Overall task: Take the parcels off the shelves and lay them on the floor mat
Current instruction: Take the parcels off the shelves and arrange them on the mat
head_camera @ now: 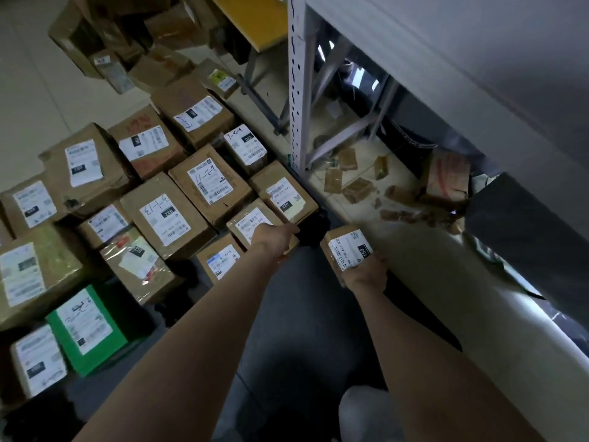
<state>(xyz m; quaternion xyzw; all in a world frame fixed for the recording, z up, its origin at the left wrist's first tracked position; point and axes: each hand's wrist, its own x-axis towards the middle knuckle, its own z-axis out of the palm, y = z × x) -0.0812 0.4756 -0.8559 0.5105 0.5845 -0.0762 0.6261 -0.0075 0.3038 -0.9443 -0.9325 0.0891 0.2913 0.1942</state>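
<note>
Parcel [345,247] gripped in right fingers [377,260]; left hand [275,240], fingers hidden, on box [251,223] beside shelf [298,90]

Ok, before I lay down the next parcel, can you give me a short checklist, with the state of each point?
1. Grip of right hand on small parcel: ok, fingers curl round it.
2. The label faces up: ok, "150" shows.
3. Has the left hand let go of the laid parcel: cannot tell, it is on the parcel and its fingers are hidden.
4. Free spot on mat: ok, bare mat shows between the arms.
5. Path to that spot: ok, nothing stands between small parcel and mat.
6. More parcels on shelf: cannot tell, mostly hidden.
</note>
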